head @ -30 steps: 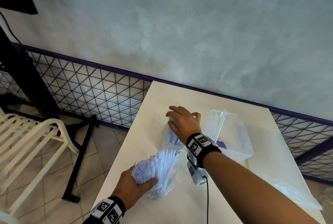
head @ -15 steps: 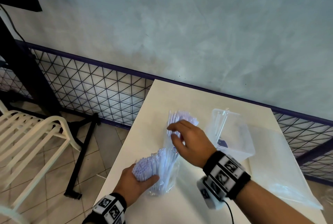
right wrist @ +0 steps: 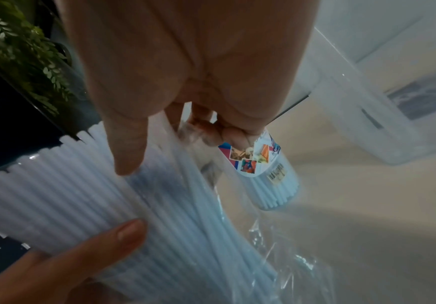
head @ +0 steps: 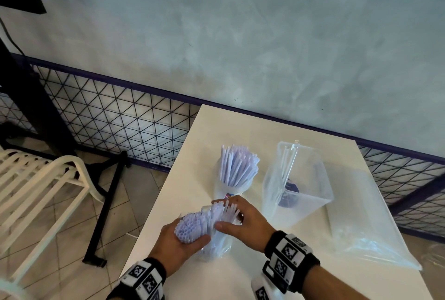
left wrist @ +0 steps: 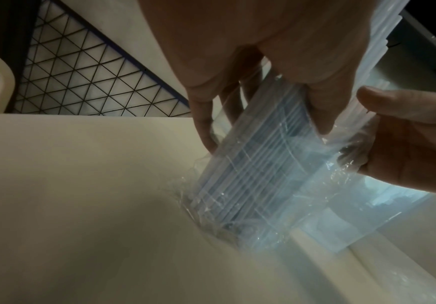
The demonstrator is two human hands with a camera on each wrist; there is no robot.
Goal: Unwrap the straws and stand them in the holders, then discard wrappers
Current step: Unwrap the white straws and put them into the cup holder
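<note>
A thick bundle of white straws [head: 202, 222] stands tilted in its clear plastic wrapper [head: 214, 249] near the table's front left. My left hand [head: 178, 242] grips the bundle from the left, thumb across it. My right hand [head: 240, 217] holds the right part of the bundle [right wrist: 63, 191], thumb in front and fingers curled behind. Behind them a clear round holder [head: 234, 191] with a colourful label [right wrist: 253, 158] stands full of white straws [head: 237, 164]. A clear square holder [head: 298, 184] to its right contains a few straws.
A large empty clear plastic bag [head: 370, 232] lies on the white table [head: 240, 131] at the right. A wire mesh fence [head: 115, 121] and grey wall run behind the table. A white plastic chair [head: 36, 179] stands on the tiled floor at left.
My right hand has left the straws in the round holder and come back to the wrapped bundle, taking hold of its right side. The left hand kept its grip.
</note>
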